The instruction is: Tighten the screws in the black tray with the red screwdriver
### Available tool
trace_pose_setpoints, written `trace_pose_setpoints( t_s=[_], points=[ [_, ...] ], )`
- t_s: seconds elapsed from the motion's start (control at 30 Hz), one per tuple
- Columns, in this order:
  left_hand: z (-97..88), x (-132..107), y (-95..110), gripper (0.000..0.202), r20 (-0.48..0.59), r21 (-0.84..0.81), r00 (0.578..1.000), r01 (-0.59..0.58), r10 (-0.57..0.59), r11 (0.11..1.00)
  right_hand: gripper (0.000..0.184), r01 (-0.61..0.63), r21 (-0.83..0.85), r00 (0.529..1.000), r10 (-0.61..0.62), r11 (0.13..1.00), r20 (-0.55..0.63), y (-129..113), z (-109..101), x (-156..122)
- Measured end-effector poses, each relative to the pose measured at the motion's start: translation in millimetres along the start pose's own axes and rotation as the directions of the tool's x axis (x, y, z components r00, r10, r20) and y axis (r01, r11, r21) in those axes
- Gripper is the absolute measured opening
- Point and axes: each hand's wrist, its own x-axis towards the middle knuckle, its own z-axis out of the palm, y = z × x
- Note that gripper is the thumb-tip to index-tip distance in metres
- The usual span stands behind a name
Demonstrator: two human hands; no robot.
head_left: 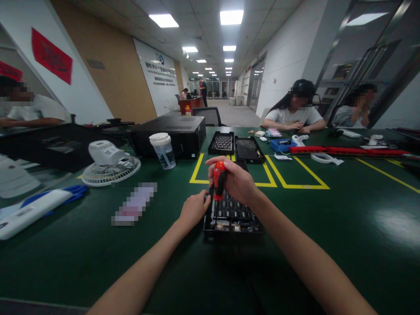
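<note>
In my right hand (239,180) is a red and black screwdriver (219,179), its fingers closed around the handle. The handle stands nearly upright above the left part of a black open case (234,235), and its thin shaft runs down toward the case's near left corner. Rows of dark rounded cells fill the case, with small pale parts along its near edge. My left hand (194,209) is closed at the left side of the case, thumb and fingers on its edge near the screwdriver. The case's far end is partly hidden behind my right hand.
Beyond the case lie a second cell-filled case (222,142) and a black tray (250,149). A water cup (163,151), white fan (110,164) and large black box (170,131) stand left. At right are a blue bin (282,145) and tape roll (323,159). Several people sit around.
</note>
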Motion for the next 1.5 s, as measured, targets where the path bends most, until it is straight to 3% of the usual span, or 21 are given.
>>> trace_pose_setpoints(
  t_s=[0.33, 0.93, 1.5],
  points=[
    [-3.0, 1, 3, 0.034, 0.037, 0.039, 0.999, 0.014, -0.016, 0.999, 0.022, -0.042, -0.067, 0.990, 0.050, 0.997, 0.132, -5, -2, -4],
    [0.6, 3, 2, 0.034, 0.037, 0.010, 0.999, 0.008, -0.008, 1.000, 0.022, 0.009, -0.260, 0.998, 0.009, 0.966, 0.069, -9, 1, -4],
    [0.5, 3, 2, 0.035, 0.029, 0.037, 1.000, -0.008, 0.007, 0.999, 0.021, 0.101, -0.514, 0.986, -0.155, 0.852, -0.063, -8, 9, -7]
  ],
)
